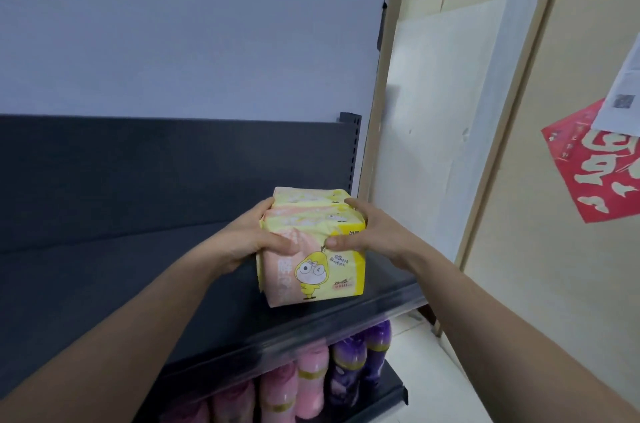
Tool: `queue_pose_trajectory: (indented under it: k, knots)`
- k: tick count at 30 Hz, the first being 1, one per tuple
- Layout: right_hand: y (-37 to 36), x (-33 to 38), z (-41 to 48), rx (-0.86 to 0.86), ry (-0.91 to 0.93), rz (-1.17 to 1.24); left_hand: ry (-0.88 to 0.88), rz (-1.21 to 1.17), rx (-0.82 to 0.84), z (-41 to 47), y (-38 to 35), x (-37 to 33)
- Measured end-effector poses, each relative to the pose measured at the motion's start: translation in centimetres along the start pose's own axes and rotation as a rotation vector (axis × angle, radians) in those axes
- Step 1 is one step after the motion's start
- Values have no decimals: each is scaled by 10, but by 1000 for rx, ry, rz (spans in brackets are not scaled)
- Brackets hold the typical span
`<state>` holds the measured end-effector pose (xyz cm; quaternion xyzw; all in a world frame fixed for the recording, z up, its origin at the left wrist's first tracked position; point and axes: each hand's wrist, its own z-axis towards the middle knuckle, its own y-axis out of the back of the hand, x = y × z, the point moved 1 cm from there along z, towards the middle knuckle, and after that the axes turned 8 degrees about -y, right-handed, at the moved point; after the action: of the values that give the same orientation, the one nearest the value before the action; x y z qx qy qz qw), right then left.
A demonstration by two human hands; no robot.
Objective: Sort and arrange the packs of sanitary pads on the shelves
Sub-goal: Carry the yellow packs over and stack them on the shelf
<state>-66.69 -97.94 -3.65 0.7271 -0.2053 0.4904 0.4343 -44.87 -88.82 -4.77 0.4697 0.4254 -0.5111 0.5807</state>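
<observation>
1. We clamp our left hand [249, 239] and right hand [367, 232] on opposite sides of the yellow-and-pink plastic pack of sanitary pads [311, 278], thumbs on its front.
2. The pack stands upright near the front right corner of the dark grey metal shelf [104, 270].

The yellow-and-pink plastic pad pack [322, 277] shows "20" low on its front, below the right hand [367, 232]; its other print is too blurred to read.
</observation>
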Motion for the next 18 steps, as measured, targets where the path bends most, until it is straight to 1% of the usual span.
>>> queue_pose_trajectory:
  k: [9,14,18]
  knots:
    - [47,-23,78,34,52,76,-3,78,-64,78,-15,26]
    - [58,-32,113,51,46,148,31,59,-180,107,-17,34]
    - [64,-39,135,55,59,163,20,78,-203,120,-17,41]
